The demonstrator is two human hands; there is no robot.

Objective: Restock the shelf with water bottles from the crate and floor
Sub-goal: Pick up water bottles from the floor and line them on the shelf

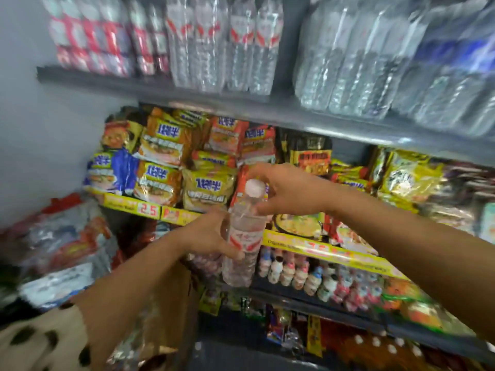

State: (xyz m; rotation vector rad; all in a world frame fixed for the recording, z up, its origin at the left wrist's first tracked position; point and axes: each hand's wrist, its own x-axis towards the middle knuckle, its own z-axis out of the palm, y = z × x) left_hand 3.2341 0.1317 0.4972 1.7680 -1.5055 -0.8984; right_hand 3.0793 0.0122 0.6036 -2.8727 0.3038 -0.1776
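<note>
Before the noodle shelf, held upright: water bottle, full, likely weighty, thin-walled and slick; left hand grip wrapped round the labelled waist, right hand grip pinching the shoulder below the cap.

Clear plastic water bottle with a pale cap and a red-and-white label — held upright, tilted slightly, in mid-air in front of the noodle shelves. Gripped around the label by the left hand, pinched near the neck by the right hand. Appears full, cap on. Above, on the grey top shelf — rows of matching red-labelled water bottles standing upright, packed side by side, with shrink-wrapped packs of larger clear bottles to their right, blurred.
</note>
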